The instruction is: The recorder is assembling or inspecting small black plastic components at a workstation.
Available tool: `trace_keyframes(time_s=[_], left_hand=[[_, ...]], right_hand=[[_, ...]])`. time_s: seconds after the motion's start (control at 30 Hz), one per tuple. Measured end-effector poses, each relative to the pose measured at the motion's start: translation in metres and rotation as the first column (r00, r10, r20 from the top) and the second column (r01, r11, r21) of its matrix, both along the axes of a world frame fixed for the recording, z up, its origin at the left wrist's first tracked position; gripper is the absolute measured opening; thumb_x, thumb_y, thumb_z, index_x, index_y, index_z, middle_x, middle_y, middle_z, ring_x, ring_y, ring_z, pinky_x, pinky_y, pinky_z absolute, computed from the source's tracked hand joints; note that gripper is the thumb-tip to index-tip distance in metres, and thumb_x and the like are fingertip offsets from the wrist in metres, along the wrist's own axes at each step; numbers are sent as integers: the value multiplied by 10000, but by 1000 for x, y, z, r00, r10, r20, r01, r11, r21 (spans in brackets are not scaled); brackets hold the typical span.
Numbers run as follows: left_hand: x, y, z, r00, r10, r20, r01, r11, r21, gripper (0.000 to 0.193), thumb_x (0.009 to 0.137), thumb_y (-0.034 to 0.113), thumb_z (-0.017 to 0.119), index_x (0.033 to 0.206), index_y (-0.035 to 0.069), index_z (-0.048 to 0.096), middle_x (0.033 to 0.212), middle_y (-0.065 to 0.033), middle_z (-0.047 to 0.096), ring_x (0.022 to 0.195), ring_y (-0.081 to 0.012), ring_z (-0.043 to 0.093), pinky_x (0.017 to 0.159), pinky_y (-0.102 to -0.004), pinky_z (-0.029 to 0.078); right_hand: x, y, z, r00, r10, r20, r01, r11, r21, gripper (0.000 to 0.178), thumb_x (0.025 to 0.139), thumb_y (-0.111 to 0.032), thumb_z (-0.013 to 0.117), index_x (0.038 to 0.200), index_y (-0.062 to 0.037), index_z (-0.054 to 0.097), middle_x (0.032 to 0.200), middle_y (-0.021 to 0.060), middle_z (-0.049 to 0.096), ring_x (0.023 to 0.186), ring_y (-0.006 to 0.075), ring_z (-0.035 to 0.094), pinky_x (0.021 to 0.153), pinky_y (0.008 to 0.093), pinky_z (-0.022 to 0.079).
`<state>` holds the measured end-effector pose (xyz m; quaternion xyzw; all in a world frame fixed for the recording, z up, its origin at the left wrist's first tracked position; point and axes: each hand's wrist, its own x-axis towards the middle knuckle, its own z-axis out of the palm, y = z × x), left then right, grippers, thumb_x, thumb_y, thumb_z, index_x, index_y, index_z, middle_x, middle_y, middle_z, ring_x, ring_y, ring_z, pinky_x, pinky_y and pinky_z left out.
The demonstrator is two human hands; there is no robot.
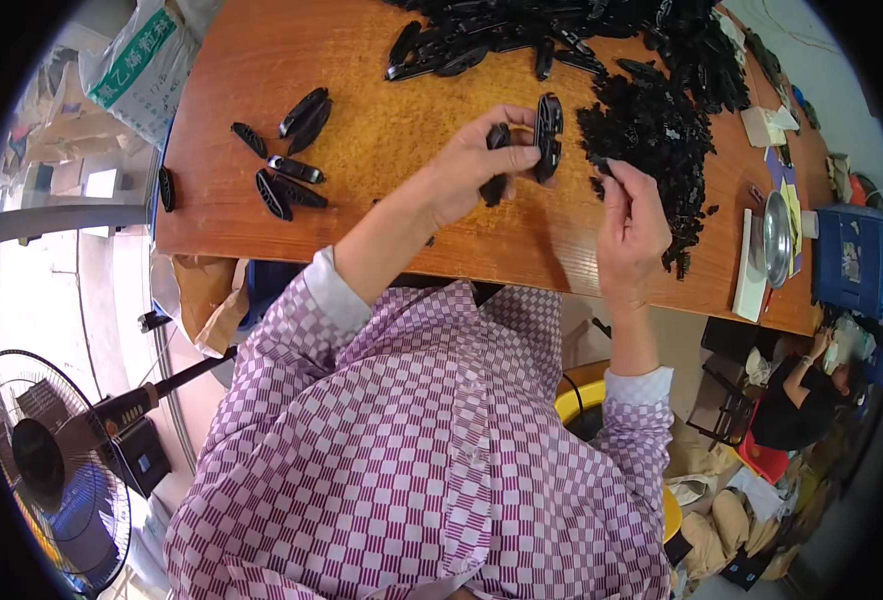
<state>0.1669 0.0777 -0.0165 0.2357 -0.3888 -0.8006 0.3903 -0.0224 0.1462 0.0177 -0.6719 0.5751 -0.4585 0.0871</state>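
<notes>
My left hand [472, 165] is closed around black plastic parts above the wooden table [382, 130]. A long, slotted black plastic part [547, 138] stands upright at its fingertips. Another dark part [497, 165] sits in the palm, partly covered by the fingers. To the right, my right hand [634, 235] pinches a small black plastic piece [603, 168] between thumb and fingers, apart from the left hand. Just beyond it lies a heap of small black pieces [652, 130]. Several long black parts [297, 185] rest in a loose group at the left of the table.
A big pile of black parts [502, 35] covers the far side. At the right are a round metal-rimmed dish [778, 238], a white box [750, 265] and a blue bin [852, 260]. A fan [52, 460] stands at left; another person [797, 410] sits at right.
</notes>
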Motion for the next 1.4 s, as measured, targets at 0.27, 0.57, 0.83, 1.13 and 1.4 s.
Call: trace_keyframes(time_s=[0.27,0.57,0.83,1.13,1.4], left_hand=[[-5,37,-5,996,21,-86,-8,988,154,369,876,56,626,1216,105,493,933,-22,628,677,-83,598,483,-192,456],[-14,48,-11,998,-27,-65,36,990,134,377,884,74,629,1233,92,490,924,-15,624,721,-61,573,515,-185,450],[-11,49,-1,968,-154,-197,210,929,305,349,892,64,530,1230,-9,489,1005,-192,646,706,-177,651,490,-187,456],[-16,57,-11,912,-318,-258,399,831,388,386,866,34,508,1232,-76,460,960,-231,637,668,-193,649,451,-187,428],[-16,63,-10,876,-390,-284,476,794,378,395,891,121,586,1229,-59,488,980,-219,652,688,-182,662,462,-177,440]], right_hand=[[17,16,-10,965,2,-261,-93,938,-334,204,776,98,675,942,11,595,927,138,621,797,238,619,675,293,521],[18,27,-13,967,0,-254,-87,939,-332,222,774,102,672,949,1,580,915,127,603,776,234,595,645,298,499],[3,31,-12,981,55,-186,-104,958,-268,224,755,119,659,947,11,623,913,121,606,761,238,589,635,294,485],[-24,28,-4,905,419,73,-421,907,14,166,750,64,667,879,-41,665,878,64,637,839,229,576,716,300,464],[-31,38,-5,886,440,146,-455,886,93,156,746,54,672,871,-40,663,858,65,633,827,221,581,698,302,464]])
